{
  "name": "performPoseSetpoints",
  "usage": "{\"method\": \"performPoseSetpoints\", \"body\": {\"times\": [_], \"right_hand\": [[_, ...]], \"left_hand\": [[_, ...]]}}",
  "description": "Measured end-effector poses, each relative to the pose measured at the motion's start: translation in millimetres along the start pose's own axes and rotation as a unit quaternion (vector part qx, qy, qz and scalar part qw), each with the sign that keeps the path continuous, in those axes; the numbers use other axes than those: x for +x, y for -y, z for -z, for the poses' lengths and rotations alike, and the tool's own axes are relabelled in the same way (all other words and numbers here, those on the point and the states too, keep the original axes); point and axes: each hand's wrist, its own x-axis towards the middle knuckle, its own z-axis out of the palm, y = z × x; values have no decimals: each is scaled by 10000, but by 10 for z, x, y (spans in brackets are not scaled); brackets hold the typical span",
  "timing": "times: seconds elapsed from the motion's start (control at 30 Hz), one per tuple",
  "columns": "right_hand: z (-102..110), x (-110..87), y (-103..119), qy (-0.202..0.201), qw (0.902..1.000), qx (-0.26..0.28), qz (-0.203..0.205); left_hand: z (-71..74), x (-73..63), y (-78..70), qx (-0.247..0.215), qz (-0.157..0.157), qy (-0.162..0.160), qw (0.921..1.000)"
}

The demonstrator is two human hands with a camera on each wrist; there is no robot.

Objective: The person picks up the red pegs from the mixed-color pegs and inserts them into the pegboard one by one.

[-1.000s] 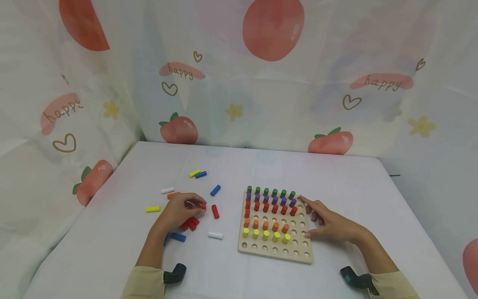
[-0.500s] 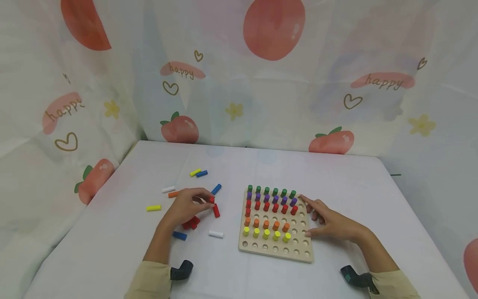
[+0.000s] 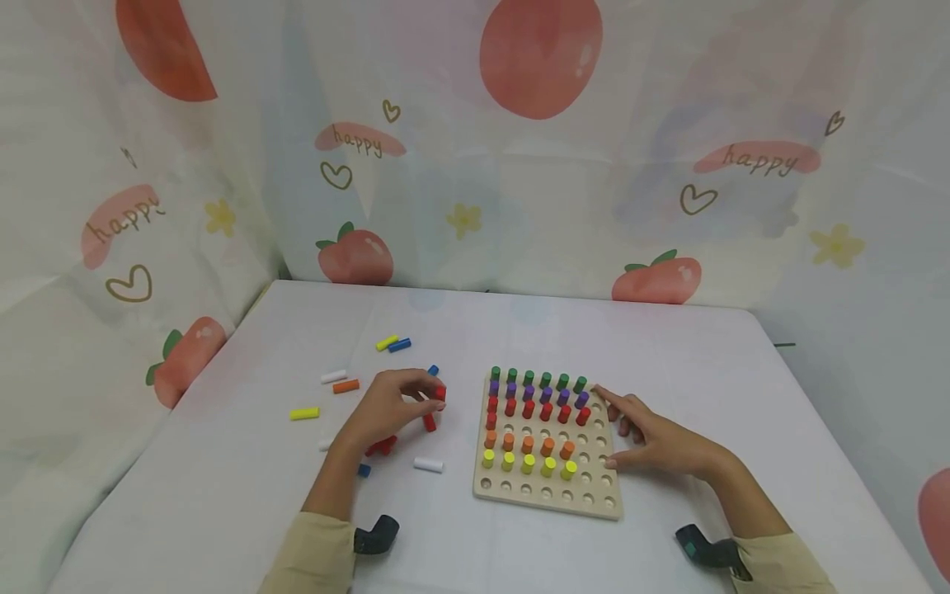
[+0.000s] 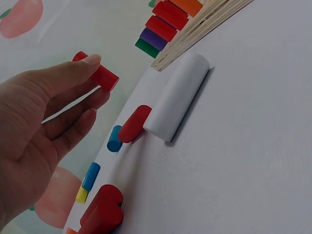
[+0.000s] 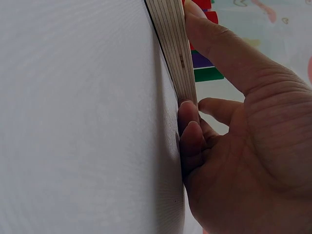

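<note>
My left hand [image 3: 387,404] pinches a red peg [image 4: 108,78] between thumb and fingertips, above the tabletop and left of the board. The wooden pegboard [image 3: 536,500] carries standing rows of green, purple, red, orange and yellow pegs. One lone red peg [image 3: 491,421] stands at the left of the row behind the orange ones. Against the board's right side rests my right hand [image 3: 660,439], index finger at the far corner and thumb lower on the edge. In the right wrist view, other fingertips touch the board's layered side [image 5: 173,44].
Under and around the left hand lie loose pegs: a red peg [image 4: 135,124], a white peg [image 3: 428,465], an orange peg [image 3: 345,386], a yellow peg [image 3: 304,413], a blue peg [image 3: 399,345] and several others. The board's nearest row and right-hand holes hold no pegs.
My left hand has carried the red peg rightward and slightly away from me, closer to the board. The right hand and the pegboard have stayed in place.
</note>
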Motion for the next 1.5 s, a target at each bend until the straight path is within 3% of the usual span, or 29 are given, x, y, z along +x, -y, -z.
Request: {"method": "performPoseSetpoints", "body": {"times": [0.4, 1.5], "right_hand": [[-6, -16, 11, 1, 9999, 136, 79], [-11, -11, 46, 3, 9999, 134, -46]], "left_hand": [[-123, 85, -142, -166, -164, 153, 9996], [-431, 212, -335, -433, -621, 361, 9965]]}}
